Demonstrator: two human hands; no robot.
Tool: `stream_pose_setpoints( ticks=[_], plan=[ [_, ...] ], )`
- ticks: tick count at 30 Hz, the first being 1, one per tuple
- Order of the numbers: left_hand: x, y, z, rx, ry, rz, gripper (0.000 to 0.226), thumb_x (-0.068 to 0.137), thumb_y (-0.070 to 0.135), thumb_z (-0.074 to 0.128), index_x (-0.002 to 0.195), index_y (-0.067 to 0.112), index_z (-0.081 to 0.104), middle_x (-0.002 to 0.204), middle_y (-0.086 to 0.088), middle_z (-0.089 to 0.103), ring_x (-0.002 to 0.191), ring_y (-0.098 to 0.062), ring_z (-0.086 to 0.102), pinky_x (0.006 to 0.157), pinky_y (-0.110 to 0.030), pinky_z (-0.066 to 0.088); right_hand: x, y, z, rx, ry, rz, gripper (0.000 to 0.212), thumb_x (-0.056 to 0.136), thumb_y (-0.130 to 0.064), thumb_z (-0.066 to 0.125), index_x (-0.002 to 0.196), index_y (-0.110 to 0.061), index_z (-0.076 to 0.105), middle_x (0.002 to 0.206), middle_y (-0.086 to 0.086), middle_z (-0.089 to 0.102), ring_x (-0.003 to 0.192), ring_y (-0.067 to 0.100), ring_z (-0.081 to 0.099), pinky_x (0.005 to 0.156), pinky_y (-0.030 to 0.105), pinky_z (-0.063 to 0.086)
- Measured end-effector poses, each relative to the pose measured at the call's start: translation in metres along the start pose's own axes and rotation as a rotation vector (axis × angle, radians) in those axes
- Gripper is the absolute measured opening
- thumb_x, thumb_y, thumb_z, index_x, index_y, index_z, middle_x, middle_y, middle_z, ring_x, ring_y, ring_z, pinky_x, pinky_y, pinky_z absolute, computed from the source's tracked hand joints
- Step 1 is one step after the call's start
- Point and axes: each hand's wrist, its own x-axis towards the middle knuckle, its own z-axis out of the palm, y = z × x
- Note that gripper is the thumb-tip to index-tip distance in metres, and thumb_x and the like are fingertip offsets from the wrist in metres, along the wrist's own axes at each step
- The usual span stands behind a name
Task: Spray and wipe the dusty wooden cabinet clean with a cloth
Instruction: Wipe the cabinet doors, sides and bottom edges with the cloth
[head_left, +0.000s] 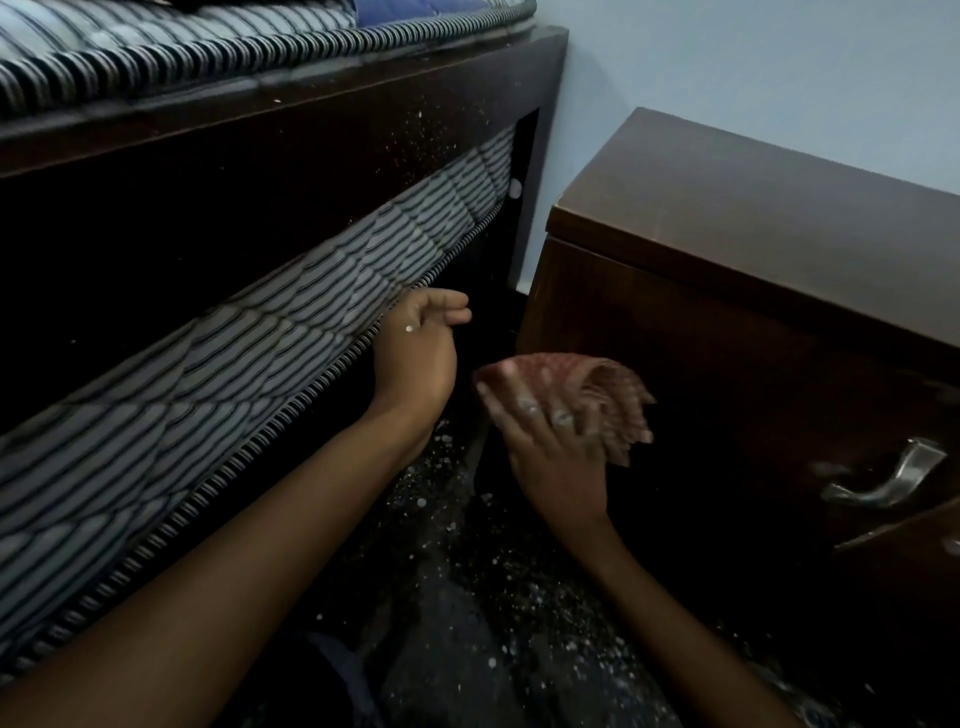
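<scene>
Dark wood of a bed frame (260, 130) and a striped mattress (234, 364) fill the side beyond the left hand (415, 353), which hangs by the mattress edge, fingers loose and holding nothing; whether it touches I cannot tell. Just right of it, above the speckled floor (493, 597), the right hand (550, 452) presses a reddish cloth (613, 395) with flat, dust-whitened fingers against the wooden cabinet (753, 218). With no spray bottle in view, a dry wipe may only smear the dust or shed it floorward, and a sweep further right could snag the cloth on the metal handle (883, 478).
</scene>
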Motion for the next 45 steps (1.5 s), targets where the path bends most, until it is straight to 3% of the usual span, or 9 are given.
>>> stream_pose_setpoints(
  ticks=[5,10,16,20,23,27,33,39,45],
  plan=[
    [-0.003,-0.001,0.004,0.008,-0.007,-0.002,0.035,0.091,-0.002,0.031,0.099,0.011,0.063,0.088,0.006,0.064,0.084,0.002,0.054,0.09,-0.026,0.042,-0.039,0.013,0.009,0.027,-0.091,-0.171,0.067,0.081,-0.02,0.047,0.145,-0.032,0.034,0.159,-0.009,0.009,0.13,0.013,0.025,0.101,0.033,0.021],
    [-0.002,0.001,-0.007,-0.001,-0.007,0.0,0.033,0.094,0.0,0.032,0.103,0.01,0.062,0.091,0.005,0.064,0.086,0.001,0.055,0.09,-0.023,0.042,-0.07,0.035,-0.001,0.099,-0.124,-0.032,0.06,0.084,-0.027,0.041,0.142,-0.037,0.034,0.158,-0.014,-0.009,0.125,0.02,0.036,0.09,0.041,0.029],
    [0.003,-0.001,-0.016,0.06,-0.142,-0.079,0.031,0.094,0.005,0.036,0.11,0.017,0.06,0.109,0.0,0.066,0.102,-0.012,0.057,0.072,-0.017,0.041,-0.041,0.011,0.004,0.021,-0.042,0.064,0.06,0.083,-0.028,0.049,0.141,-0.039,0.038,0.16,-0.007,-0.001,0.138,0.022,0.013,0.099,0.046,0.016],
    [0.001,-0.003,-0.013,0.229,-0.365,-0.175,0.037,0.097,0.006,0.035,0.127,0.017,0.054,0.126,-0.006,0.06,0.105,-0.011,0.049,0.074,-0.018,0.04,-0.038,-0.012,0.028,0.037,-0.154,-0.183,0.067,0.079,-0.016,0.041,0.143,-0.032,0.038,0.159,-0.006,0.012,0.137,0.017,0.018,0.108,0.041,0.015],
    [-0.003,-0.001,-0.009,0.29,-0.481,-0.224,0.042,0.097,0.002,0.032,0.133,0.014,0.05,0.134,-0.008,0.053,0.105,-0.009,0.045,0.056,-0.004,0.042,-0.062,-0.007,0.044,0.1,-0.301,-0.301,0.069,0.082,-0.011,0.039,0.148,-0.025,0.028,0.16,-0.006,0.003,0.133,0.012,0.027,0.105,0.031,0.021],
    [-0.006,-0.001,-0.009,0.335,-0.563,-0.246,0.047,0.096,-0.003,0.03,0.137,0.015,0.046,0.14,-0.006,0.05,0.131,-0.014,0.04,0.084,-0.014,0.033,-0.096,0.019,0.036,0.223,-0.407,-0.297,0.074,0.081,-0.015,0.06,0.147,-0.024,0.031,0.157,-0.009,0.019,0.119,0.008,0.041,0.096,0.026,0.033],
    [-0.007,0.004,-0.014,0.327,-0.548,-0.239,0.047,0.096,-0.002,0.032,0.141,0.012,0.04,0.143,-0.009,0.047,0.136,-0.022,0.037,0.092,-0.02,0.039,-0.108,0.036,0.021,0.188,-0.28,-0.185,0.087,0.078,-0.021,0.053,0.152,-0.026,0.007,0.16,-0.01,-0.004,0.112,0.017,0.046,0.096,0.038,0.03],
    [-0.007,0.0,-0.01,0.368,-0.528,-0.235,0.043,0.097,0.007,0.04,0.139,0.016,0.043,0.144,-0.007,0.045,0.134,-0.02,0.038,0.09,-0.021,0.03,-0.066,-0.01,0.048,0.053,-0.373,-0.356,0.062,0.083,-0.019,0.039,0.145,-0.026,0.036,0.159,-0.006,0.004,0.139,0.018,0.019,0.116,0.04,-0.009],
    [-0.004,-0.003,-0.011,0.41,-0.539,-0.241,0.039,0.097,0.009,0.043,0.135,0.017,0.048,0.138,-0.006,0.05,0.132,-0.02,0.04,0.09,-0.024,0.031,-0.07,-0.027,0.067,-0.004,-0.637,-0.512,0.064,0.083,-0.012,0.02,0.145,-0.024,0.031,0.155,-0.012,0.019,0.139,0.012,0.031,0.107,0.029,0.037]
  ],
)
